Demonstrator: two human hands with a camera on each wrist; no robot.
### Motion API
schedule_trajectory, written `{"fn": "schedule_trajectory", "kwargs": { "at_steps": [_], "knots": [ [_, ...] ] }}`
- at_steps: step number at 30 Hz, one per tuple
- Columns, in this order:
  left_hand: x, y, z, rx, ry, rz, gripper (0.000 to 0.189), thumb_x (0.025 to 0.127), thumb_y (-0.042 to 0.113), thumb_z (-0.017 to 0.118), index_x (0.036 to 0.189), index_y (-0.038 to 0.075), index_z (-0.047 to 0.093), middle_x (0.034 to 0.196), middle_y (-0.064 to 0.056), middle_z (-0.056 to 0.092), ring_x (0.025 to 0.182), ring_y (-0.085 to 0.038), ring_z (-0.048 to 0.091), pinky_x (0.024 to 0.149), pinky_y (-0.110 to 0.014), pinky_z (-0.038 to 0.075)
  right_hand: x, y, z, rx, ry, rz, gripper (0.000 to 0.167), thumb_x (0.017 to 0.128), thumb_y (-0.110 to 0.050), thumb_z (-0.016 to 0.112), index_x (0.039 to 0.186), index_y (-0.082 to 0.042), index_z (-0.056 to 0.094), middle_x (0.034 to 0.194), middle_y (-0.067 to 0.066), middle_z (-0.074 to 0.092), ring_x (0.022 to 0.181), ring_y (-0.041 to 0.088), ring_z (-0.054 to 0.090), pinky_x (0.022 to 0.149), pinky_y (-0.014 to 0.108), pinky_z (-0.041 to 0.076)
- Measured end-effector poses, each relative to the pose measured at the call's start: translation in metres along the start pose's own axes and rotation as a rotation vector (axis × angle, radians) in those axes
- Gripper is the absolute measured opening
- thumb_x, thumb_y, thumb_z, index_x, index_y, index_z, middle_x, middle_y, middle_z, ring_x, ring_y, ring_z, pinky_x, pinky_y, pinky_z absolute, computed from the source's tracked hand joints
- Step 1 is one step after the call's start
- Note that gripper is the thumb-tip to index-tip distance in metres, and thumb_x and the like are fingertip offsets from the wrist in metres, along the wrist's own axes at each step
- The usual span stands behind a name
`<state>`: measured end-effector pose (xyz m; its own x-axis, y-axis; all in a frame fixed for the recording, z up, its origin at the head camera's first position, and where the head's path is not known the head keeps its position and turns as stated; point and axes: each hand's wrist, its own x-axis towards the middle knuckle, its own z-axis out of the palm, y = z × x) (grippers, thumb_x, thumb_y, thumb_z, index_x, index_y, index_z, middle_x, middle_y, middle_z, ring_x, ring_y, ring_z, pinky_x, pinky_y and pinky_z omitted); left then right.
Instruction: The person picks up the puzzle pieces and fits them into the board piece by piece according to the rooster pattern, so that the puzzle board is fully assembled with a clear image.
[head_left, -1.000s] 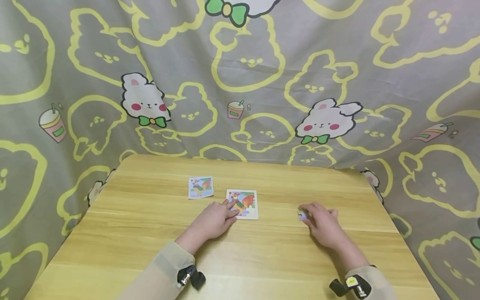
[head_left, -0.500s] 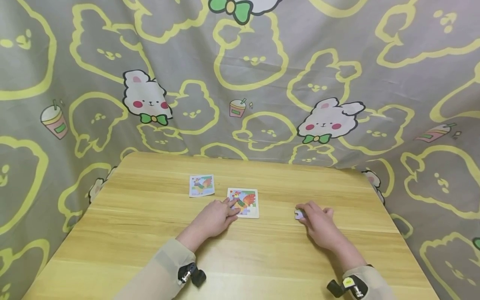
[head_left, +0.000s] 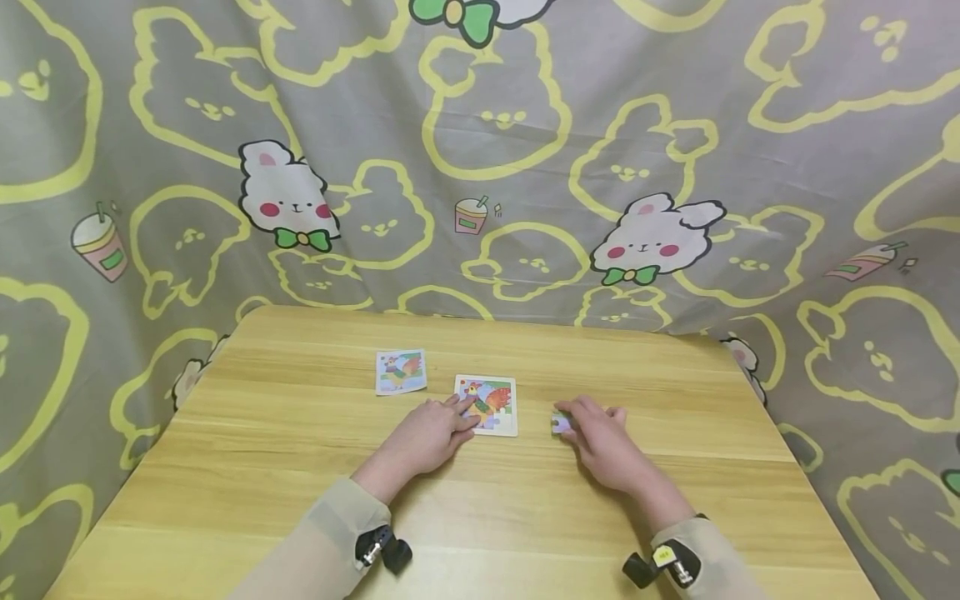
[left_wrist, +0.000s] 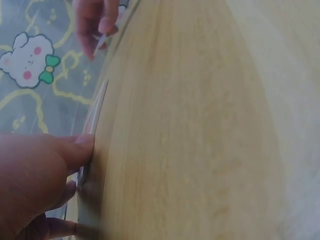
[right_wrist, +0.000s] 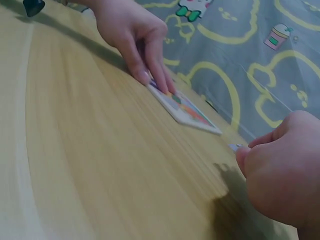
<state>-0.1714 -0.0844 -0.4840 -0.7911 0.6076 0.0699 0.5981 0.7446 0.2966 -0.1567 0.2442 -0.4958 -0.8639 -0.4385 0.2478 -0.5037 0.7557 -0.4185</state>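
My left hand point(head_left: 429, 433) rests on the left side of a small white-framed jigsaw board point(head_left: 512, 408) with a rooster picture. Its fingers lie extended over the picture, and the thumb touches the near edge, as the right wrist view shows. A bare pale patch shows in the board's lower right corner. Just right of the board, my right hand point(head_left: 603, 446) pinches a lilac-and-green puzzle piece point(head_left: 558, 422) between thumb and fingers. In the right wrist view only a small tip of that puzzle piece point(right_wrist: 234, 147) shows beyond the right hand point(right_wrist: 285, 170).
A paper card point(head_left: 400, 372) with the same rooster picture lies behind and left of the board. The wooden table point(head_left: 480, 525) runs back to a grey curtain point(head_left: 510, 142) with yellow outlines, which also hangs along both sides.
My right hand has moved left with the puzzle piece, closer to the jigsaw board. The left hand has stayed on the board, and the card has not moved.
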Motion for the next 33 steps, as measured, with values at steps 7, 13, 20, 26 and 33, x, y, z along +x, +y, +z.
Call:
{"fn": "schedule_trajectory", "kwargs": {
  "at_steps": [7,13,20,26,33],
  "knots": [
    [-0.001,-0.001,0.001,-0.001,-0.001,-0.003,0.034,0.108,0.029,0.063,0.137,0.014,0.073,0.158,-0.012,0.052,0.14,-0.04,0.053,0.112,-0.063,0.043,0.02,-0.023,0.013,0.042,-0.046,-0.032,0.043,0.099,-0.011,0.074,0.14,-0.004,0.062,0.119,0.002,0.065,0.104,0.017,0.063,0.096,0.049,0.024],
    [0.0,0.0,0.001,0.008,0.001,0.001,0.034,0.109,0.029,0.063,0.138,0.014,0.073,0.158,-0.011,0.052,0.14,-0.041,0.053,0.111,-0.064,0.043,0.034,-0.037,0.025,0.047,-0.073,-0.062,0.043,0.101,-0.013,0.072,0.141,-0.004,0.061,0.123,0.004,0.065,0.112,0.02,0.063,0.096,0.05,0.025],
    [0.0,0.001,0.002,0.006,0.008,-0.006,0.034,0.108,0.029,0.064,0.137,0.014,0.073,0.158,-0.011,0.052,0.139,-0.041,0.054,0.111,-0.066,0.042,0.045,-0.046,0.034,0.049,-0.098,-0.066,0.043,0.102,-0.014,0.071,0.144,-0.007,0.061,0.126,0.004,0.063,0.118,0.023,0.061,0.099,0.053,0.025],
    [0.0,0.001,0.001,0.013,-0.006,-0.022,0.035,0.109,0.03,0.062,0.139,0.015,0.072,0.159,-0.01,0.051,0.141,-0.039,0.052,0.112,-0.065,0.041,0.05,-0.05,0.04,-0.014,-0.106,-0.054,0.045,0.101,-0.018,0.074,0.144,-0.009,0.064,0.117,0.001,0.06,0.111,0.02,0.057,0.096,0.053,0.028],
    [-0.001,0.0,0.0,0.012,-0.011,-0.032,0.035,0.109,0.03,0.063,0.139,0.015,0.072,0.159,-0.009,0.05,0.141,-0.039,0.052,0.112,-0.065,0.041,0.053,-0.052,0.042,-0.042,-0.113,-0.053,0.042,0.101,-0.018,0.074,0.142,-0.008,0.068,0.117,0.001,0.06,0.108,0.019,0.057,0.093,0.054,0.028]
  ]
}}
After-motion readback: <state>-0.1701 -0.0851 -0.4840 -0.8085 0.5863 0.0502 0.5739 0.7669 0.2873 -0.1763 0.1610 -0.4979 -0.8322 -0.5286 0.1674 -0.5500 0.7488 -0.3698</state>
